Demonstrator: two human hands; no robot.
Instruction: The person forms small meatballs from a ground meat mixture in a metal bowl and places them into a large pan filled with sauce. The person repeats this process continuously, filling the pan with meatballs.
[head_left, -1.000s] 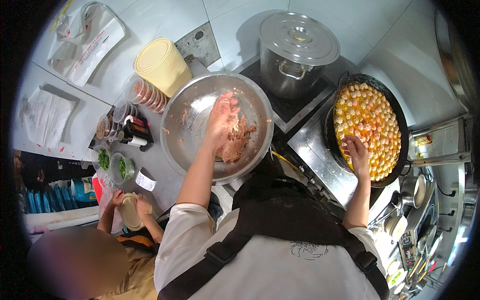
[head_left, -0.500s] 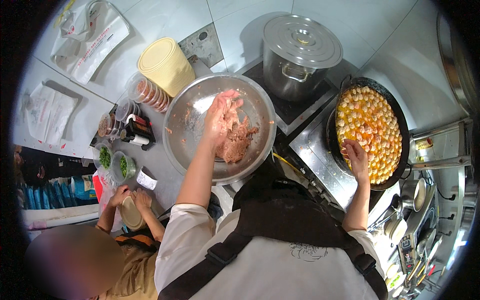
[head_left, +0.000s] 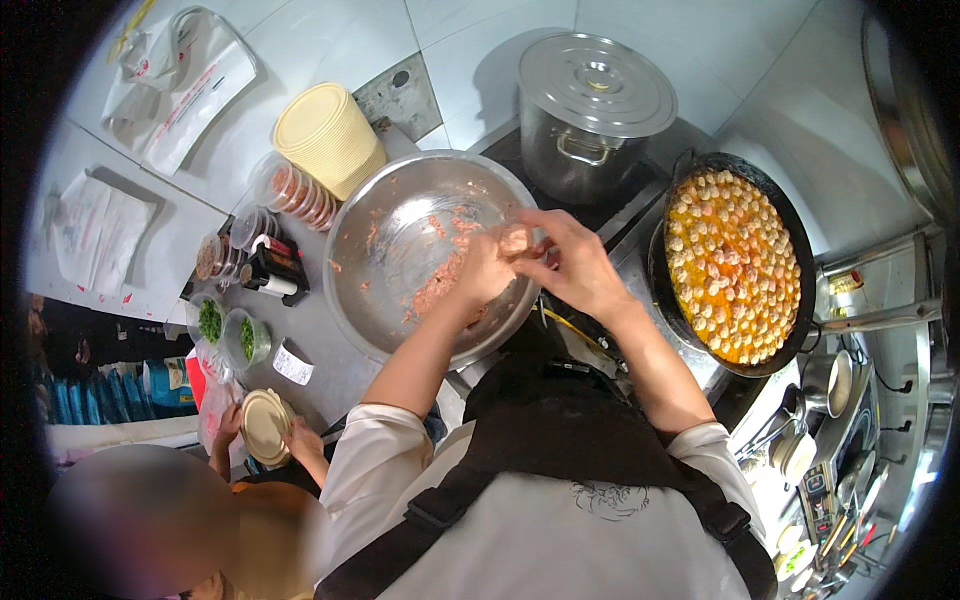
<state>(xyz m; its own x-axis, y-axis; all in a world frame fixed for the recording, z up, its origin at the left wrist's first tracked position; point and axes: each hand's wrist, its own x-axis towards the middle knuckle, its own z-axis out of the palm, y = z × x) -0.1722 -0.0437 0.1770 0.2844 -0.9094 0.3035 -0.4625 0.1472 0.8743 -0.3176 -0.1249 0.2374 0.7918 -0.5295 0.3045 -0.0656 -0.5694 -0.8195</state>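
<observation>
Meeting above the right side of a steel bowl (head_left: 388, 245) are both hands: the left hand (head_left: 487, 266) is clenched around a pinkish lump of meat (head_left: 515, 240), and the right hand (head_left: 575, 262) bends its fingertips against it; whether these pinch cannot be told. Ground meat (head_left: 437, 288) lies inside the bowl. At right, a black pan (head_left: 765, 175) contains meatballs (head_left: 740, 250) in orange-yellow liquid.

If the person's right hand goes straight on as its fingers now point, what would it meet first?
Probably the small pinkish minced-meat lump at the left hand, then that hand itself. Whether the right hand touches the lump is unclear.
</observation>
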